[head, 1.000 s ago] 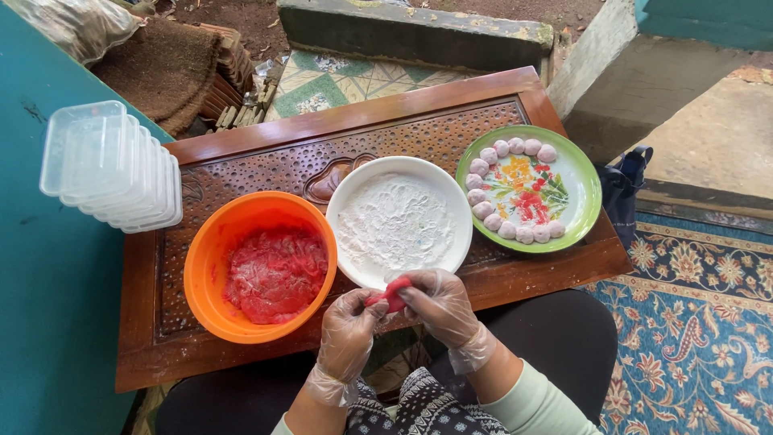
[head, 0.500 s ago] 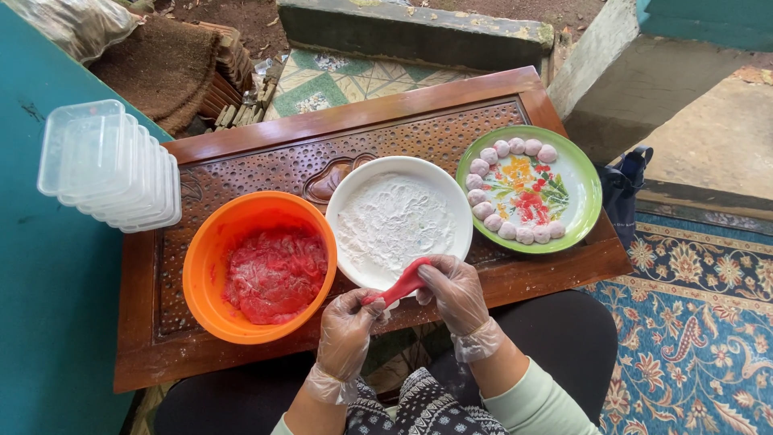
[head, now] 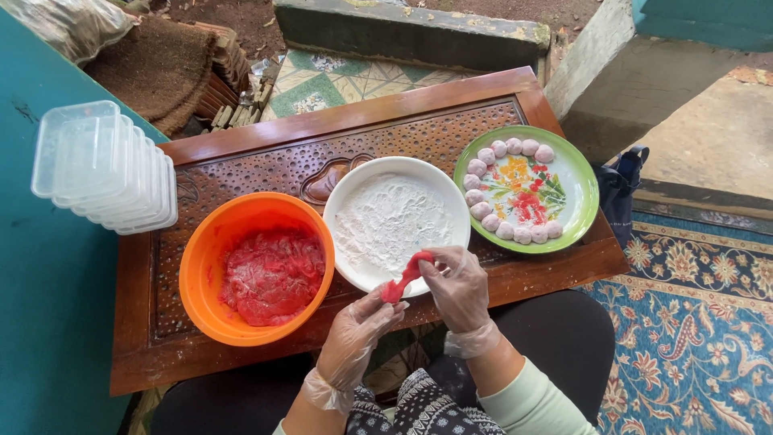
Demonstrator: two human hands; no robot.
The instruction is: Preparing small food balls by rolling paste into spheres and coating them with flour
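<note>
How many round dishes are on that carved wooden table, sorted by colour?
Orange bowl: 1
White plate: 1
Green-rimmed plate: 1
Total: 3
The left hand and right hand hold none of them; both pinch a red dough piece.

- Bare carved wooden table point(head: 266, 157) lies open behind the round orange plastic bowl point(head: 201, 278).
- White floured plate point(head: 346, 201) and green-rimmed flowered plate point(head: 592, 201) nearly touch, blocking passage between.
- Stacked clear plastic containers point(head: 101, 165) crowd the left edge.
</note>
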